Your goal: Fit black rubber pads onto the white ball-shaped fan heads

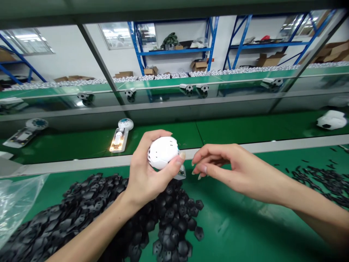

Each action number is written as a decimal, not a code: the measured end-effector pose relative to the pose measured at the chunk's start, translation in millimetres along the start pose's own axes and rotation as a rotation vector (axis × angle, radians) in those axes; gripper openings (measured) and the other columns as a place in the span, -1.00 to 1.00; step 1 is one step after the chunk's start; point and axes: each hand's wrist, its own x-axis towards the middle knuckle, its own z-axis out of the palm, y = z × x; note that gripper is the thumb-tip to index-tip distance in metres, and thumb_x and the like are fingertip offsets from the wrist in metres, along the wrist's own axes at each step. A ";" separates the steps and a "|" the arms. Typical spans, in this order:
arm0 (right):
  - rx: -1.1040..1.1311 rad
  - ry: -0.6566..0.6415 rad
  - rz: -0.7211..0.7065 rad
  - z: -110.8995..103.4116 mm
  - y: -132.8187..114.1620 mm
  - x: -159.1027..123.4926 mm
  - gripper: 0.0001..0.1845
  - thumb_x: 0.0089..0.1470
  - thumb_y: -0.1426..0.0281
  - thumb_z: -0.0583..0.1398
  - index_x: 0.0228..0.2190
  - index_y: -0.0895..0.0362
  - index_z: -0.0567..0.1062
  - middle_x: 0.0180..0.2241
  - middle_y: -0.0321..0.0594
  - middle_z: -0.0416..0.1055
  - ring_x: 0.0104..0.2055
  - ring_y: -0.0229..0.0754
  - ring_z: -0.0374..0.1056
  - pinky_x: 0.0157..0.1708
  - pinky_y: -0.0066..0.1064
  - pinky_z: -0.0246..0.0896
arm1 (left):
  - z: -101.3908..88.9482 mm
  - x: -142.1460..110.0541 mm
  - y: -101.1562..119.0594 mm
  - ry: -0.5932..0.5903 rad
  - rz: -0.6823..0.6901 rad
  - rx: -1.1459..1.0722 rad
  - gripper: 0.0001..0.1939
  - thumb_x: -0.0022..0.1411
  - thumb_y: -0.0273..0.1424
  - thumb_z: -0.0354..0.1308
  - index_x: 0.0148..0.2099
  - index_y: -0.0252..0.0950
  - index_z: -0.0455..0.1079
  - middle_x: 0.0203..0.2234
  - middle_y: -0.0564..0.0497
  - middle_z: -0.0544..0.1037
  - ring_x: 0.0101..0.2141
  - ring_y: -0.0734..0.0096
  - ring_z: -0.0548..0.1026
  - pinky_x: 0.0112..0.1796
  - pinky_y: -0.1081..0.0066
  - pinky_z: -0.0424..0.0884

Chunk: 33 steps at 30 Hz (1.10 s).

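Note:
My left hand [143, 178] is wrapped round a white, ball-shaped plastic housing [163, 151] with small slots in its surface. From under the housing a greyish flat part [181, 173] sticks out, mostly hidden by my thumb. Just to the right hovers my right hand [229, 165], its fingers loosely bent and a gap left between thumb and forefinger; nothing shows in it. Below my left hand, a big heap of black pentagon-shaped plastic pieces [89, 207] covers the green worktop [218, 222].
Small black strips [327, 180] lie scattered at the right, and a clear plastic bag [19, 203] at the left. Beyond a pale rail [81, 163], a green conveyor belt [163, 129] carries a lit unit [120, 136], another unit [27, 133] and a white-and-black ball [331, 120].

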 end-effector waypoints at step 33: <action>-1.295 -0.350 -0.356 55.2 4.0 -11.7 -0.67 -0.12 0.81 0.25 -0.42 0.16 0.49 -0.41 -0.15 0.50 -0.40 -0.03 0.48 -0.53 -0.27 -0.10 | -5.8 5.9 -5.3 -0.114 -0.234 -0.055 -0.44 0.12 -0.24 0.53 0.08 -0.18 0.39 -0.19 0.02 0.52 -0.35 0.40 0.54 -0.39 0.52 0.49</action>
